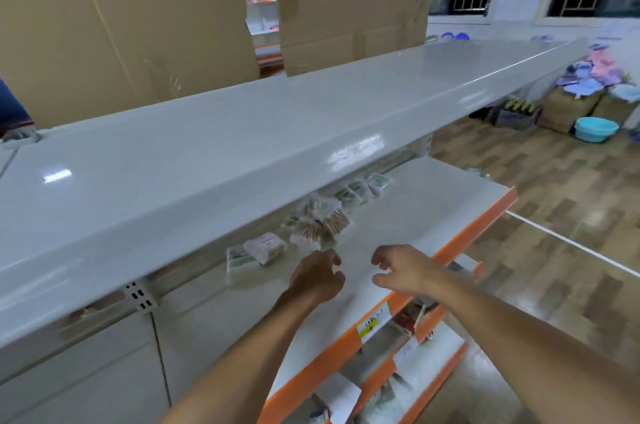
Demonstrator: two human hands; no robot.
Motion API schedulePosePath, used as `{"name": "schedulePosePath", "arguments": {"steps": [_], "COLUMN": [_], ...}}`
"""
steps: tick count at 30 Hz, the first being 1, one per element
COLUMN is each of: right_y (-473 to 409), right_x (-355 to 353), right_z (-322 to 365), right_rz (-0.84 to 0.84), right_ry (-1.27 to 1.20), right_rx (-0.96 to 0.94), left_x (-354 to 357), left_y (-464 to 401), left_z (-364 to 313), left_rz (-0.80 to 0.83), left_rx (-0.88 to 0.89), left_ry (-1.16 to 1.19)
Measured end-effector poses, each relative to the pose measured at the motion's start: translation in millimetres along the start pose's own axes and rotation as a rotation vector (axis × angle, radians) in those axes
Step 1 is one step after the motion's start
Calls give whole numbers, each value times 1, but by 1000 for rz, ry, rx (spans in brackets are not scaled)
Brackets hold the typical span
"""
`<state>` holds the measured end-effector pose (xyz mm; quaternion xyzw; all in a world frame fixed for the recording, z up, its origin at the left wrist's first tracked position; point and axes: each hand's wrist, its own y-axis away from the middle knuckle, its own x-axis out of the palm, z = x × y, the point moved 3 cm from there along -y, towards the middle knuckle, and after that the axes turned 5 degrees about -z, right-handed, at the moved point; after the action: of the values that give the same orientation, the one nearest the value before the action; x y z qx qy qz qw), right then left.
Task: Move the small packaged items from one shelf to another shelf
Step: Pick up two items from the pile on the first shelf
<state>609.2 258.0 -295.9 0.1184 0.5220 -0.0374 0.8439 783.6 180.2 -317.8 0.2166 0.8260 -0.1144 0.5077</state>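
Note:
Small packaged items lie in a row at the back of the second shelf (429, 202), under the grey top shelf (242, 146): a white packet (265, 247), clear bags of cotton swabs (325, 223) and small green-and-white packs (363, 186). My left hand (317, 276) hovers over the shelf just in front of the white packet, its fingers loosely curled and holding nothing. My right hand (401, 271) hovers beside it near the orange front edge (478, 226), fingers loosely curled, also holding nothing. The view is blurred.
Lower shelves (426, 354) with orange edges hold more packs and price tags. Large cardboard sheets (138, 15) stand behind the top shelf. On the wooden floor at right sit boxes of goods (568, 108) and a blue basin (595, 129).

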Motion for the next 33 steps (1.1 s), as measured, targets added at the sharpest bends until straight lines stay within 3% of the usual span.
{"name": "schedulePosePath", "arguments": {"steps": [6, 11, 17, 22, 25, 29, 33], "right_y": [-48, -98, -157, -197, -215, -233, -238], "right_x": [-8, -14, -27, -27, -25, -16, -12], "right_z": [-21, -41, -54, -53, -53, -56, -55], "right_rz": [-22, -74, -20, 30, 81, 212, 221], "right_ry": [-35, -146, -218, -271, -353, -655, -770], "right_rx": [17, 11, -96, -181, -131, -22, 7], "left_x": [4, 10, 15, 24, 29, 37, 42], "left_y": [-42, -69, -90, -89, -87, -83, -83], "left_z": [-5, -3, -6, -20, -30, -45, -52], "left_rz": [-78, -156, -419, -622, -639, -630, -615], "left_rx": [8, -120, -356, -430, -404, -409, -446], "left_ry": [-13, 45, 126, 79, 37, 53, 18]}}
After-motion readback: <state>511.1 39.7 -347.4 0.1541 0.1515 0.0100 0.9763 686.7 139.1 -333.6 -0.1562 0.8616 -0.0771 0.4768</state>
